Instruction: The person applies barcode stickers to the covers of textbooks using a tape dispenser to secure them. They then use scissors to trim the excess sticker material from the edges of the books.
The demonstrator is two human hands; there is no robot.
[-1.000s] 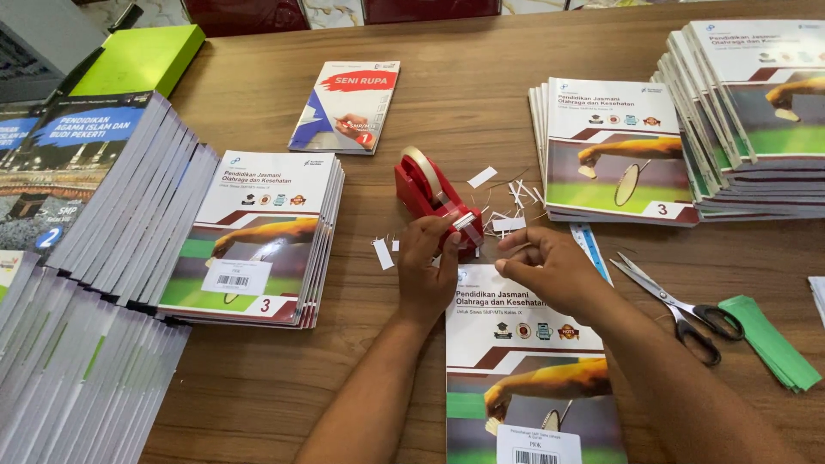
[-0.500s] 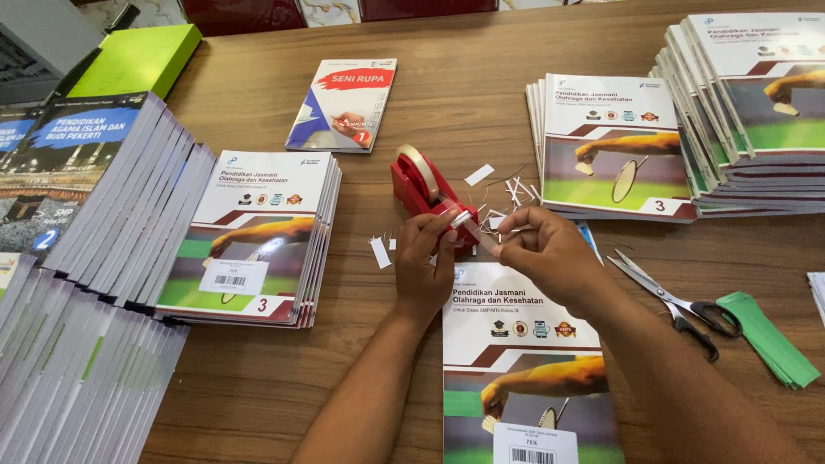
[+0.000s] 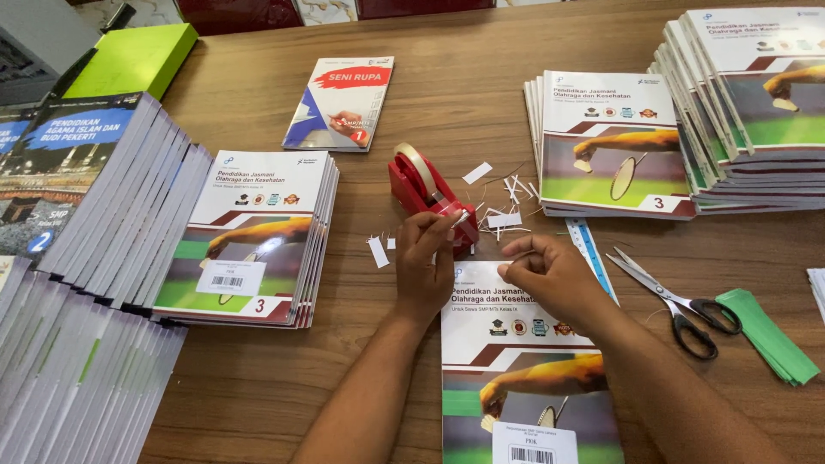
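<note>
Red plastic marks the single tape dispenser (image 3: 427, 196), which sits on the wooden table (image 3: 481, 112) with its long axis running from upper left to lower right, its cutter end pointing toward the person. Two bare hands work at that end. The left hand (image 3: 424, 266) curls over the dispenser's cutter, fingers bent and touching it. The right hand (image 3: 550, 273) hovers just beside it, thumb and forefinger pinched together; whether a strip of tape lies between them cannot be told.

Under both hands lies one textbook (image 3: 524, 369), face up, its long axis running toward the person, with a white barcode label at its lower edge. Several small white paper slips (image 3: 503, 202) are scattered around the dispenser.

To the right, one blue ruler (image 3: 591, 253) lies just beside the book, then one pair of black-handled scissors (image 3: 675, 301), blades pointing up and left, and one bundle of green paper strips (image 3: 767, 333).

Three stacks of the same textbook stand farther out: one at left (image 3: 253, 236), two at right (image 3: 606, 142). One thin red-and-white book (image 3: 342, 101) lies alone beyond the dispenser. Fanned rows of other books (image 3: 86, 198) fill the left edge, and a green folder (image 3: 133, 58) sits at the far left corner.
</note>
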